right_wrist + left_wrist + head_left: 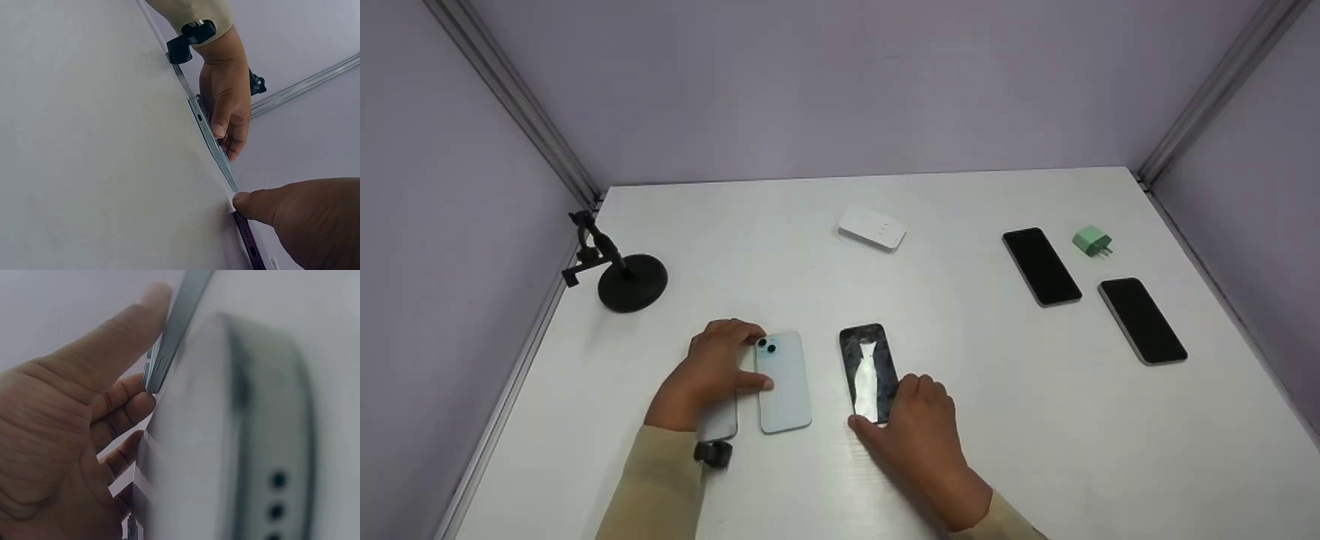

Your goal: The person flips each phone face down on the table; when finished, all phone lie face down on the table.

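On the white table a light blue phone lies face down, its two camera lenses at the far end. My left hand holds it from the left, thumb on its back and fingers curled at its far corner. The left wrist view shows the left hand with its thumb pressed on the phone's edge. A dark phone with a glossy screen lies to its right. My right hand grips its near end, thumb at the corner. In the right wrist view that thumb touches the dark phone.
A grey phone lies partly under my left wrist. A black stand sits at the left edge and a white flat box at the middle back. Two black phones and a green plug lie at the right. Walls enclose three sides.
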`<state>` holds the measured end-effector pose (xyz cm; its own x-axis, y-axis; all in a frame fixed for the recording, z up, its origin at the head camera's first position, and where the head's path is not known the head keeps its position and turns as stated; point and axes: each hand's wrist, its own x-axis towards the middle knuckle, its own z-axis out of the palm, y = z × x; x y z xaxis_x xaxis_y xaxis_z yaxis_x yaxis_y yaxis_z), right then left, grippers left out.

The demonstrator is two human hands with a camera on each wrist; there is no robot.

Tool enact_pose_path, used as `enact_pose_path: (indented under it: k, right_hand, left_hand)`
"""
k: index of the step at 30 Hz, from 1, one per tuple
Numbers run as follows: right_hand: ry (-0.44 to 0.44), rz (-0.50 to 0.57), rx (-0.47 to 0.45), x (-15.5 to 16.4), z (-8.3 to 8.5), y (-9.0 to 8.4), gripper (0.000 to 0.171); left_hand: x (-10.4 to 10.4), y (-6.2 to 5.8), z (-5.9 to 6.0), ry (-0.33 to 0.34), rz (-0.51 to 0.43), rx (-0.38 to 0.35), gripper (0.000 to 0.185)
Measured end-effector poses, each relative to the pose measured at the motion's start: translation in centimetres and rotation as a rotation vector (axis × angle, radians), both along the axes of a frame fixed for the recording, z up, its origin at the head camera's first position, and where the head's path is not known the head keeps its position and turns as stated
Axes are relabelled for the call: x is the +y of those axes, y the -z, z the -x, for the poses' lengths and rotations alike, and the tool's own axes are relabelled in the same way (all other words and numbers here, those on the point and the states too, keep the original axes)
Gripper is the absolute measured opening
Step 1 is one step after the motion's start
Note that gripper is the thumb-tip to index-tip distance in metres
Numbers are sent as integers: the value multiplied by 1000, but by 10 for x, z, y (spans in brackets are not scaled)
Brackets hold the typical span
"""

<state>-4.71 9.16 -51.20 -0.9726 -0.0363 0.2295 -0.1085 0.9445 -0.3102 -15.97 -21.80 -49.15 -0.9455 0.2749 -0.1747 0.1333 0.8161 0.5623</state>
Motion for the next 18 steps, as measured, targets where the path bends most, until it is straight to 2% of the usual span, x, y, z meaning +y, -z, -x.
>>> enact_pose_path:
  k: [6,9,12,15,18]
  right_hand:
    - [-9,-9,27,-1,-2,0,80]
    - [-5,-5,9,-1,0,1,81]
    - [2,7,-28,-1,1,2,82]
    - [14,24,-66,0,1,2,83]
    - [26,41,-83,0,2,3,84]
  left_hand:
    - [3,-5,-2,10,48,-14,75]
    - [11,-14,-3,12,114,-5,75]
    - [25,-24,-5,1,162,39,73]
    - [45,-29,-8,14,130,82,69]
    - [66,-29,-6,89,47,97,64]
